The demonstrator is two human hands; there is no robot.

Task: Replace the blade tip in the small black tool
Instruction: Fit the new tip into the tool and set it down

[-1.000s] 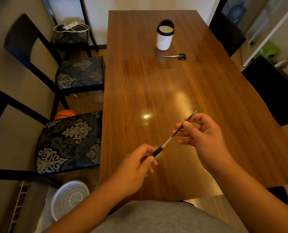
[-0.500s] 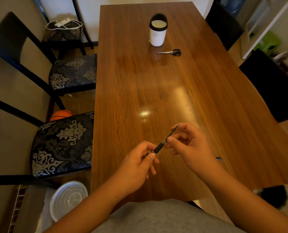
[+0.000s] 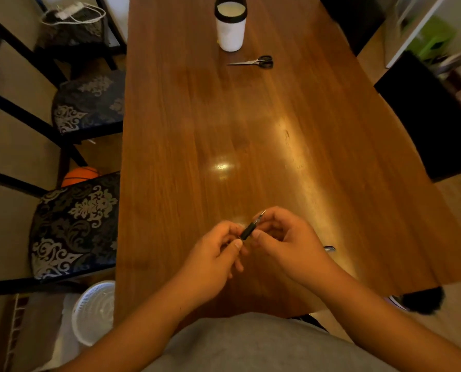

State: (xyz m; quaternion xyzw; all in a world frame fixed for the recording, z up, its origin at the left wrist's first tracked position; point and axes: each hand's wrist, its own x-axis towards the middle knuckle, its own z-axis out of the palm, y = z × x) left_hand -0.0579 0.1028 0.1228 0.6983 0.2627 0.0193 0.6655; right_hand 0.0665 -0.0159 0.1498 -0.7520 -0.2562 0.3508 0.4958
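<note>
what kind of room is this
Most likely a home dining room: a long wooden table with patterned upholstered chairs along its side, and a basketball lying on the floor.

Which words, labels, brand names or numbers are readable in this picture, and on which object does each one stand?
None can be read.
White cup: plain, no print shows.
Scissors: too small to show any mark.
Small black tool, held between left hand and right hand: too small and blurred to show any marking.
</note>
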